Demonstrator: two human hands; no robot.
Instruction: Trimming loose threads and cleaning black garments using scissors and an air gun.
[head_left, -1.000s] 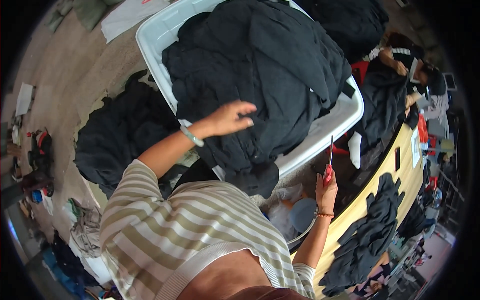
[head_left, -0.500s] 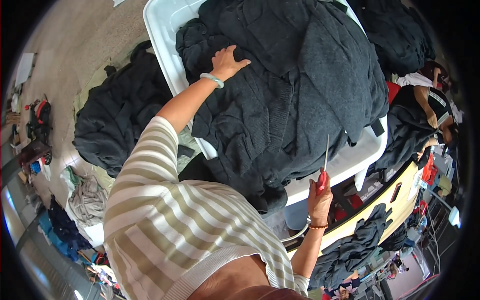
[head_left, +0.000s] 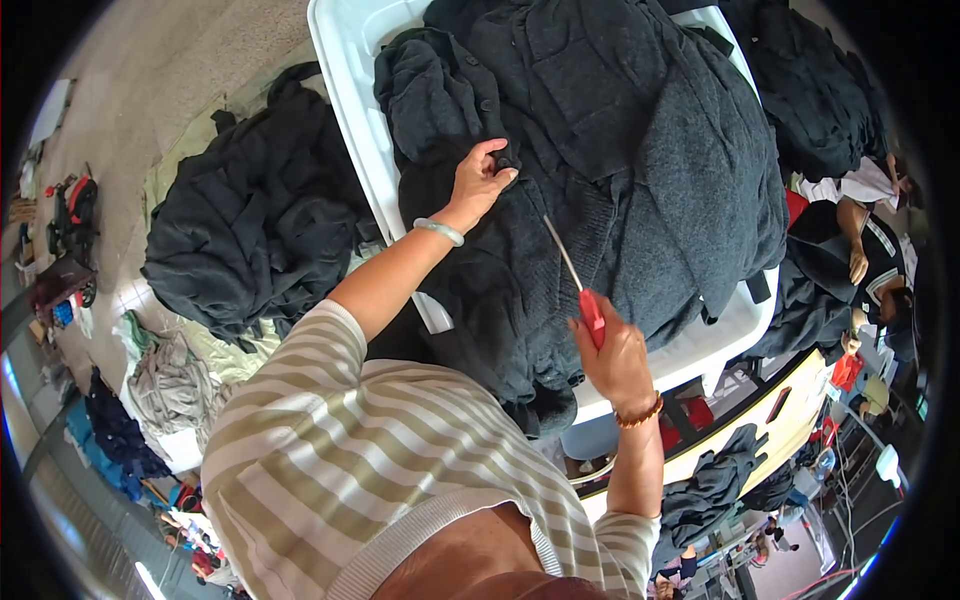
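Note:
Dark grey knit cardigans [head_left: 660,190] lie heaped in a white plastic tub [head_left: 345,90]. My left hand [head_left: 478,186], with a pale bangle on its wrist, pinches a buttoned edge of one cardigan [head_left: 440,85] at a dark button, between thumb and forefinger. In my right hand [head_left: 618,360], which wears a beaded bracelet, is a red-handled tool with a thin metal blade [head_left: 566,255]. Its tip points up and left, a short way from my left fingers, over the cloth. Whether the blade is single or double does not show.
Another dark garment pile [head_left: 260,210] lies on a sheet left of the tub. More dark clothes [head_left: 800,85] stand at the far right, near another person's arm [head_left: 857,240]. A pale yellow board or table [head_left: 745,415] lies at the lower right.
My right hand has moved up and left, bringing the red-handled tool over the cardigans. My left hand has come slightly nearer and now pinches the buttoned edge.

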